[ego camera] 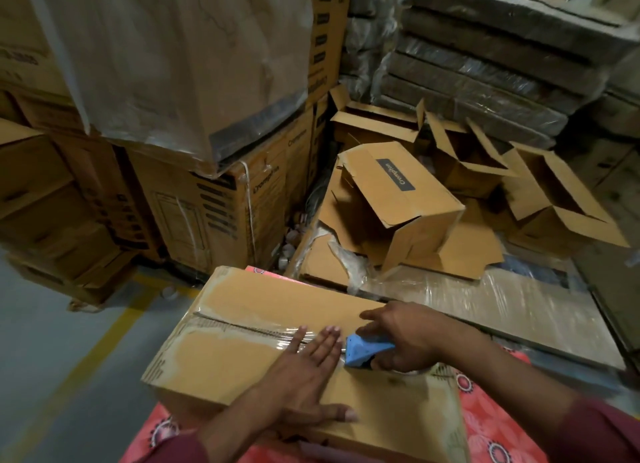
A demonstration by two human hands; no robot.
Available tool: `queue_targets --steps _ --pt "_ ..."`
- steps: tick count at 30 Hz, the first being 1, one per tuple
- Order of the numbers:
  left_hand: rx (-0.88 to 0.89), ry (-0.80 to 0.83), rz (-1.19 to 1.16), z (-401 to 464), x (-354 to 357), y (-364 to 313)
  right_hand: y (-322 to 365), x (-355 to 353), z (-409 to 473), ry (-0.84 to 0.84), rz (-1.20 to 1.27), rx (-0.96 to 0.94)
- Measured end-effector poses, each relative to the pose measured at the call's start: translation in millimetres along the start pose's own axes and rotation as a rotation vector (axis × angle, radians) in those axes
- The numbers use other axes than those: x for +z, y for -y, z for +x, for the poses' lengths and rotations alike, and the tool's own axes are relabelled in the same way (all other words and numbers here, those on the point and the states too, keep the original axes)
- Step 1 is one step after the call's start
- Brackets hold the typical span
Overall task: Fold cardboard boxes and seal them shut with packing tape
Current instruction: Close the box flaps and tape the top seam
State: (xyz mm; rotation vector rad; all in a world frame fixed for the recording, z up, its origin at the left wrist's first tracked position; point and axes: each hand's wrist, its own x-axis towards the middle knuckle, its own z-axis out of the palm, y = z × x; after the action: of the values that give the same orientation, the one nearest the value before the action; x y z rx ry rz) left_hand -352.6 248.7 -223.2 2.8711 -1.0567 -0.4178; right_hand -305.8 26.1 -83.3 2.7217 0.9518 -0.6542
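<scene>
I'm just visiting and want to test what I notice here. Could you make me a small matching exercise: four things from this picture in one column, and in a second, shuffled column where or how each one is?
Things
1. left hand
2. blue tape dispenser
3. box with the dark label
4. red patterned cloth

States
A. tipped on its side, flaps open
B. spread under the box being sealed
C. lying flat, fingers straight, on the taped seam
D. gripped in the right hand

Pairs: 1-C, 2-D, 3-A, 4-B
</scene>
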Motion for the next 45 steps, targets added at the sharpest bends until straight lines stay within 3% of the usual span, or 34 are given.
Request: queue_targets --steps 6,11,22,28,32,35,45 --pt "0.080 -0.096 -0.006 -47.0 13.7 46.7 38.8 -0.6 26.1 0.025 0.002 -0.047" --pt "0.088 -0.110 0.067 -76.1 17.9 71.2 82.3 -6.8 43.6 -0.008 -0.133 -0.038" --pt "0.130 -0.011 0.032 -75.5 12.8 72.9 25.5 -1.9 -17.9 0.270 -0.164 0.051" --pt "0.077 -0.099 0.110 -64.2 17.1 37.6 32.6 9.4 -20.4 0.171 -0.160 0.100" --pt "0.095 0.010 0.012 -24.9 7.8 -29.6 29.6 14.1 -17.5 0.080 -0.165 0.040" --pt "0.014 -0.023 -0.030 -6.1 0.2 -56.1 24.1 20.3 -20.8 0.024 -0.149 0.029" --pt "0.107 -0.055 0.022 -14.4 19.1 -39.2 -4.6 17.7 -65.2 0.166 -0.153 0.044"
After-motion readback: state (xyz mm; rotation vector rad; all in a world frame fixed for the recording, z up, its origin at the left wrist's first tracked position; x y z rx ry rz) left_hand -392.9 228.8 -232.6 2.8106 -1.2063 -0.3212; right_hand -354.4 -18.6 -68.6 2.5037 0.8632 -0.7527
